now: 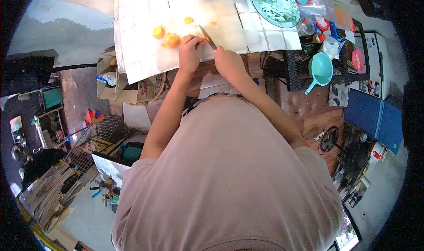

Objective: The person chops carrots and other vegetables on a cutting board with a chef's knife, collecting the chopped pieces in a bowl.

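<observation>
Left hand (pixel 190 53): fingers were drawn together, and a small orange piece (pixel 206 38) was pinched at their tips, just beside the blade.
Right hand (pixel 229 63): a knife (pixel 211 43) was gripped by its handle, the blade being pointed forward and to the left, over the counter.
Counter (pixel 139 52): its white, tiled top was shared by the orange pieces and both hands were held at its near edge.
Other orange pieces: a rounded chunk (pixel 172 41) was placed just left of the left hand; a second chunk (pixel 158 32) was set beyond it, farther left; a flatter piece (pixel 188 20) was seen ahead of the left hand.
Patterned dish (pixel 275 6): it was placed at the counter's far right, green and white swirls being shown.
Turquoise dipper (pixel 320 69): it was kept right of the counter, by a black mesh rack (pixel 297 74).
</observation>
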{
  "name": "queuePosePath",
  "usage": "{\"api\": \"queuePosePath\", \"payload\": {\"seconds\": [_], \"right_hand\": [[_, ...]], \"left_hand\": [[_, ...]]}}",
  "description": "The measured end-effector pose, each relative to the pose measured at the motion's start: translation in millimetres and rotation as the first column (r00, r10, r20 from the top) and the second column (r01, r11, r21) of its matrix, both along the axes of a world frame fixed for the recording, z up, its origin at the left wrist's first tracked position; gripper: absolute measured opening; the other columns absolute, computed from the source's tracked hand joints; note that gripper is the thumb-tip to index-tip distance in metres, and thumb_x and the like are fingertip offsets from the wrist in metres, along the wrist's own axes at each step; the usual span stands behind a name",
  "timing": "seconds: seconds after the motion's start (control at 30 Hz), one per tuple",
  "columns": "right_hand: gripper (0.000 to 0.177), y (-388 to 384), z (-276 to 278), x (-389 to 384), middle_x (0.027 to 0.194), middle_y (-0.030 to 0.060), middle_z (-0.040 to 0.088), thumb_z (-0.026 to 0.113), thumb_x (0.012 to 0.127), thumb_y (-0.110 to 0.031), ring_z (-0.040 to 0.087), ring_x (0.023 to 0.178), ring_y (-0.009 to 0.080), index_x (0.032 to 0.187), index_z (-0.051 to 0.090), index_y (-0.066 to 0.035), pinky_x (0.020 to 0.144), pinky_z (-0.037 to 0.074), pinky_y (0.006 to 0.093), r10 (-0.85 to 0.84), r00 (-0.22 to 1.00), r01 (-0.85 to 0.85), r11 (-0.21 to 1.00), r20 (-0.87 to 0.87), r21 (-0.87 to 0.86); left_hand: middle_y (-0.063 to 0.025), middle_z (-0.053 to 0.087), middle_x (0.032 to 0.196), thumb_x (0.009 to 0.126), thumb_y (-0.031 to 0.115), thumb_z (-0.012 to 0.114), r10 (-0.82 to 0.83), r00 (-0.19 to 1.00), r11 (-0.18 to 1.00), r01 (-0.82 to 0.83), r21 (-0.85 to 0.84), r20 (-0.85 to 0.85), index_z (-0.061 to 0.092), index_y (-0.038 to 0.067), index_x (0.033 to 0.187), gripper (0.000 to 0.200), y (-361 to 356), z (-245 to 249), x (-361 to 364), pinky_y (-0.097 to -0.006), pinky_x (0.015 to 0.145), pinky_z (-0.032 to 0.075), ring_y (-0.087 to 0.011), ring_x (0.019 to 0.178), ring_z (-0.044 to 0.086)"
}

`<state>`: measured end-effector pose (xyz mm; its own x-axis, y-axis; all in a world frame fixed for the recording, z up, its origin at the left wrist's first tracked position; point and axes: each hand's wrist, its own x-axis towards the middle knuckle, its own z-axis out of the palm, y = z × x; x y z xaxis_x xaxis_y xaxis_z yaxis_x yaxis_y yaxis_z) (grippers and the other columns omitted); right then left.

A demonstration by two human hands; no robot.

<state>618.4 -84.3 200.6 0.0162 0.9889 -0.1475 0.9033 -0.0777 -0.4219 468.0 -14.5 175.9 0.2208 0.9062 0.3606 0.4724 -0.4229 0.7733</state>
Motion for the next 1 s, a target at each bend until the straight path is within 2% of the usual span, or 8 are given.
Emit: {"api": "queuePosePath", "payload": {"seconds": [0.1, 0.2, 0.43, 0.5, 0.57, 0.83, 0.93, 1.0], "right_hand": [[0.031, 2, -1, -1, 0.074, 0.0221, 0.071, 0.047, 0.107, -0.024, 0.073, 0.071, 0.0385, 0.092, 0.061, -0.001, 0.064, 0.059, 0.0485, 0.016, 0.997, -0.017, 1.000, 0.077, 0.003], [0.013, 6, 5, -3, 0.080, 0.0232, 0.073, 0.055, 0.093, -0.011, 0.075, 0.076, 0.0385, 0.093, 0.063, -0.001, 0.067, 0.061, 0.0481, -0.003, 1.000, 0.004, 0.999, 0.031, -0.042], [0.032, -5, 5, 7, 0.078, 0.0230, 0.071, 0.047, 0.107, -0.025, 0.073, 0.075, 0.0395, 0.093, 0.062, 0.000, 0.067, 0.059, 0.0500, 0.034, 0.998, -0.029, 0.995, 0.054, -0.094], [0.034, -11, 13, 19, 0.079, 0.0234, 0.071, 0.047, 0.107, -0.026, 0.073, 0.075, 0.0398, 0.092, 0.062, 0.000, 0.066, 0.058, 0.0510, 0.045, 0.997, -0.038, 0.993, 0.060, -0.112], [0.033, -15, 27, 38, 0.087, 0.0246, 0.072, 0.048, 0.104, -0.026, 0.072, 0.088, 0.0436, 0.091, 0.065, 0.000, 0.079, 0.057, 0.0549, 0.054, 0.998, -0.062, 0.977, -0.043, -0.202], [0.042, -39, 22, 91, 0.087, 0.0288, 0.068, 0.048, 0.106, -0.035, 0.066, 0.084, 0.0492, 0.093, 0.065, 0.002, 0.075, 0.051, 0.0566, -0.235, 0.897, 0.205, 0.971, -0.373, -0.119], [0.041, -48, 9, 95, 0.083, 0.0271, 0.067, 0.048, 0.107, -0.034, 0.067, 0.077, 0.0461, 0.095, 0.065, 0.002, 0.071, 0.051, 0.0534, -0.270, 0.853, 0.226, 0.962, -0.447, -0.149], [0.041, -54, 9, 97, 0.078, 0.0251, 0.067, 0.048, 0.107, -0.034, 0.067, 0.071, 0.0428, 0.095, 0.064, 0.002, 0.067, 0.051, 0.0512, -0.286, 0.833, 0.239, 0.958, -0.474, -0.158]], "left_hand": [[-0.0135, 0.068, 0.088, 0.081, 0.000, 0.078, 0.016, 1.000, 0.999, -0.016, -0.033, -0.026, 0.076, -0.001, 0.090, 0.009, -1, 1, 1, -0.0386, 0.075, 0.054, -0.0295, 0.082, 0.065], [-0.0133, 0.069, 0.088, 0.081, 0.001, 0.078, 0.018, 0.999, 1.000, -0.018, -0.011, -0.036, 0.076, -0.001, 0.091, 0.010, 1, -3, 0, -0.0387, 0.075, 0.054, -0.0298, 0.083, 0.065], [-0.0138, 0.069, 0.089, 0.081, 0.000, 0.078, 0.032, 0.999, 0.998, -0.030, 0.048, -0.039, 0.076, -0.001, 0.091, 0.010, 3, 2, 3, -0.0388, 0.075, 0.054, -0.0298, 0.084, 0.066], [-0.0141, 0.068, 0.091, 0.081, -0.002, 0.077, 0.056, 0.997, 0.995, -0.052, -0.083, 0.053, 0.075, -0.001, 0.094, 0.013, 2, 6, 5, -0.0384, 0.077, 0.055, -0.0288, 0.088, 0.066], [-0.0140, 0.068, 0.092, 0.081, -0.003, 0.077, 0.052, 0.997, 0.994, -0.046, -0.099, 0.065, 0.075, -0.001, 0.096, 0.016, 7, -3, 2, -0.0381, 0.078, 0.055, -0.0282, 0.090, 0.066], [-0.0139, 0.067, 0.098, 0.081, 0.001, 0.078, -0.130, 0.976, 0.989, 0.140, 0.046, -0.175, 0.073, 0.004, 0.103, 0.022, 23, 8, -1, -0.0412, 0.081, 0.055, -0.0321, 0.095, 0.066], [-0.0135, 0.067, 0.093, 0.082, 0.004, 0.078, -0.217, 0.941, 0.973, 0.186, -0.138, -0.259, 0.074, 0.006, 0.104, 0.023, 35, 16, 1, -0.0430, 0.082, 0.055, -0.0350, 0.091, 0.066], [-0.0111, 0.072, 0.091, 0.086, 0.005, 0.079, -0.298, 0.899, 0.922, 0.184, -0.342, -0.321, 0.072, 0.004, 0.100, 0.016, 45, 20, 1, -0.0369, 0.080, 0.057, -0.0258, 0.082, 0.071]]}}
